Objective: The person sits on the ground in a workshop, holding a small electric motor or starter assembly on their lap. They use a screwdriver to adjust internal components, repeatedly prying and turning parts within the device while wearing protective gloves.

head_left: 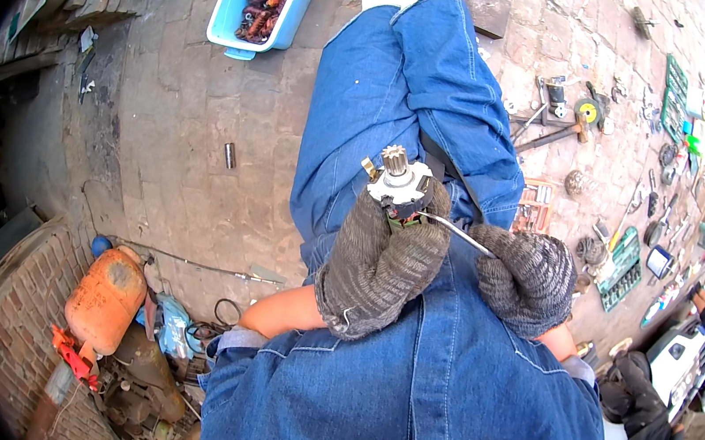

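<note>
My left hand (377, 268), in a grey knitted glove, grips a small metal mechanical part (402, 182) upright over my lap, with a splined gear on a short shaft and a small brass-coloured tab on top. My right hand (523, 278), also gloved, is closed on a thin bent metal tool (466, 235). The tool's tip reaches the lower side of the part, by my left fingers; whether it is inserted I cannot tell.
A blue tub (226, 3) of dark parts stands upper left, a metal cylinder (229, 155) on the paving, an orange tank (106, 299) lower left. Tools and socket cases (620, 273) spread rightward. Other people (647, 419) are beside vehicles at the right edge.
</note>
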Action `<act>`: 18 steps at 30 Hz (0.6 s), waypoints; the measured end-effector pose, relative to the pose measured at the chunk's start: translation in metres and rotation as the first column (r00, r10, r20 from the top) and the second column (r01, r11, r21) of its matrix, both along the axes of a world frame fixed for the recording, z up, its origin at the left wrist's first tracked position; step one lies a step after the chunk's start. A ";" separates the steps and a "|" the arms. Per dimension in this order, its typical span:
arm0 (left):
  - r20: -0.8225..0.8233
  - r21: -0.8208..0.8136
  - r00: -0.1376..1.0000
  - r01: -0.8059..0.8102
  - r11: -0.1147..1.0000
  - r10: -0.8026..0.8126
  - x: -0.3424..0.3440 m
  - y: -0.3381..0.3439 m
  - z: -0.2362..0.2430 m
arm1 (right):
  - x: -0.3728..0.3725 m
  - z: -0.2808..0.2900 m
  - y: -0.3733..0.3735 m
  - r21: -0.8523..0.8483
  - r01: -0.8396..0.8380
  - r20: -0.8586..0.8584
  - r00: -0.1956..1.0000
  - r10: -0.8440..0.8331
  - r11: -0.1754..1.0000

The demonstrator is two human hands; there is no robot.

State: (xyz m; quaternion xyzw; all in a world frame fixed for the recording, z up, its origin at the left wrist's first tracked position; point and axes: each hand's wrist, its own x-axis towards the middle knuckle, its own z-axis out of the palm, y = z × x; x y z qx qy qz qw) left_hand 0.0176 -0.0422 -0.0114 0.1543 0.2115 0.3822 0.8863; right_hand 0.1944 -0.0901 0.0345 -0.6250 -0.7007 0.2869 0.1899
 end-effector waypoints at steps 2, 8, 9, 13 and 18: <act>0.042 -0.138 0.999 0.020 0.990 -0.015 -0.001 -0.004 -0.005 | 0.000 0.000 -0.001 -0.006 0.001 -0.025 1.000 -0.001 1.000; -0.121 -0.173 0.993 -0.028 0.984 0.006 0.001 0.002 0.019 | -0.005 0.001 -0.003 -0.056 0.097 -0.071 0.992 -0.101 0.994; 0.018 -0.141 0.999 -0.031 0.989 0.034 0.002 0.000 0.007 | -0.004 0.001 -0.003 -0.043 0.084 -0.083 0.993 -0.087 0.996; 0.231 -0.545 0.971 0.075 0.835 0.064 0.001 -0.005 -0.012 | -0.002 -0.003 -0.006 -0.029 0.088 -0.170 0.981 -0.092 0.996; -0.183 0.327 0.983 0.054 0.944 0.007 0.002 0.009 -0.012 | -0.001 -0.004 -0.006 -0.141 0.132 -0.256 0.952 -0.165 0.981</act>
